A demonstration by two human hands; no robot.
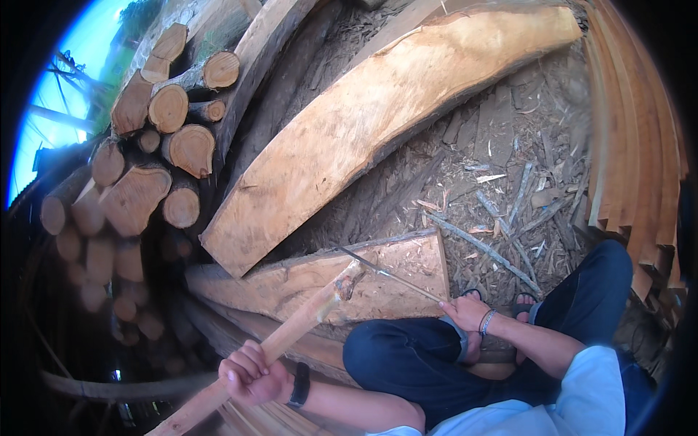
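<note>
My left hand [252,374] is wrapped round a long pale wooden stick [294,327], peeled along most of its length. The stick slants up and to the right; a rough, knotty patch with darker bark shows near its far end. In my right hand [467,312] is a long thin blade [396,277], seen nearly edge-on, its tip pointing left and away from me. The blade passes close to the stick's far end; whether they touch I cannot tell. Beneath both lies a flat wooden slab [414,258] with small chips on it.
Beyond is a large curved plank [378,109]. Cut logs [169,109] are piled at the left, and stacked boards [629,123] stand along the right. Bark, shavings and a few thin branches [483,247] litter the ground. My bent knees [392,349] are close to the slab.
</note>
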